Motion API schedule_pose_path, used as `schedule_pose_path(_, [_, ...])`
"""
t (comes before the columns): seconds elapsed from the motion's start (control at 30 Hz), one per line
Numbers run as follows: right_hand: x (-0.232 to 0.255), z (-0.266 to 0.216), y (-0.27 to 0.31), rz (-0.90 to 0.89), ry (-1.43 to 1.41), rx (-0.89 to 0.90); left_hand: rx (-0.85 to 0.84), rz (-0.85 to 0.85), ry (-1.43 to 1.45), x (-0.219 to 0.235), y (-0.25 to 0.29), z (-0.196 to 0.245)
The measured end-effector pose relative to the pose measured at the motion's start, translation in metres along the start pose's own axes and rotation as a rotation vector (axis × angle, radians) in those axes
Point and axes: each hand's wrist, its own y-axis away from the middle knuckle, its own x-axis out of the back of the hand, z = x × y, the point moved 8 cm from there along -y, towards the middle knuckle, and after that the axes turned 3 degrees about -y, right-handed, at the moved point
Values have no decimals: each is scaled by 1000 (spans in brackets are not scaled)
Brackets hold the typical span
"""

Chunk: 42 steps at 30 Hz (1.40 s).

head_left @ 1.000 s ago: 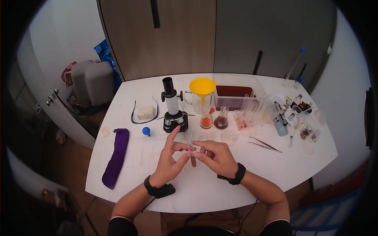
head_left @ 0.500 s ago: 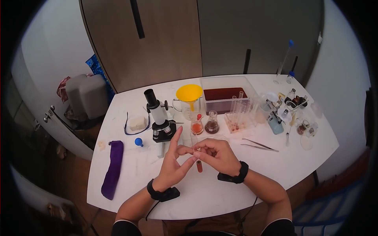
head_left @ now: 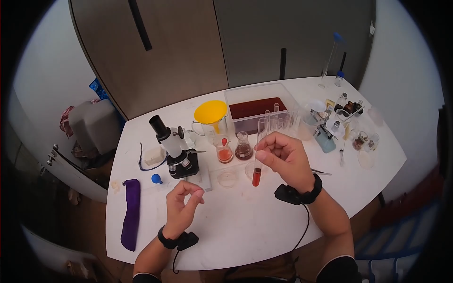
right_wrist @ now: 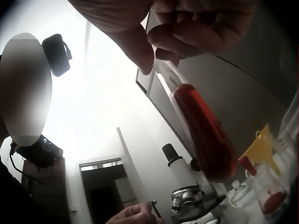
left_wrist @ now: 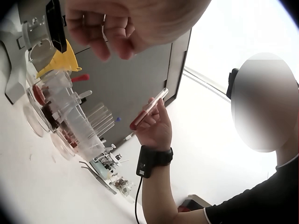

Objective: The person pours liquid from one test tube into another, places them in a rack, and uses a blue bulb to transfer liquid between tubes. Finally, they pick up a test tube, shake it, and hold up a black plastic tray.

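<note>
My right hand (head_left: 288, 160) pinches a glass test tube between thumb and fingers, upright over the front middle of the table. Red liquid (head_left: 256, 177) fills the tube's bottom, below the fingers. In the right wrist view the red-filled end (right_wrist: 205, 135) hangs large beneath the fingertips. The left wrist view shows the same tube (left_wrist: 148, 109) held by the right hand. My left hand (head_left: 183, 205) is off the tube, in front of the microscope (head_left: 175, 151), its fingers loosely bent with nothing seen in them.
Behind the hands stand two flasks (head_left: 243, 147), a yellow funnel (head_left: 210, 112) in a beaker and a tub (head_left: 259, 107) of dark red liquid. Petri dishes (head_left: 228, 178) lie near the tube. A purple pouch (head_left: 130, 214) and blue bulb (head_left: 156, 178) lie left, glassware right.
My left hand has let go of the tube and moved left and down. My right hand has carried the tube right and up. The head view has shifted and tilted.
</note>
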Motion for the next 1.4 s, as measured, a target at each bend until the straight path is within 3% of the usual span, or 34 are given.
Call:
schedule_pose_path(0.07, [20,-9,-1,53,2,60,169,85,77,16,12,-14])
schedule_pose_path(0.37, [96,-52,4,311,105,212,318,196,65,61,44,-63])
schedule_pose_path(0.73, [150,-42,-5,496,239,236,377,311,351,85,46,-99])
schedule_pose_path(0.93, [165,-29,-10,594,447,218,378,370,401,88,49,-104])
schedule_pose_path(1.4, [186,13,-24,577,521,149,376,331,366,86,44,-100])
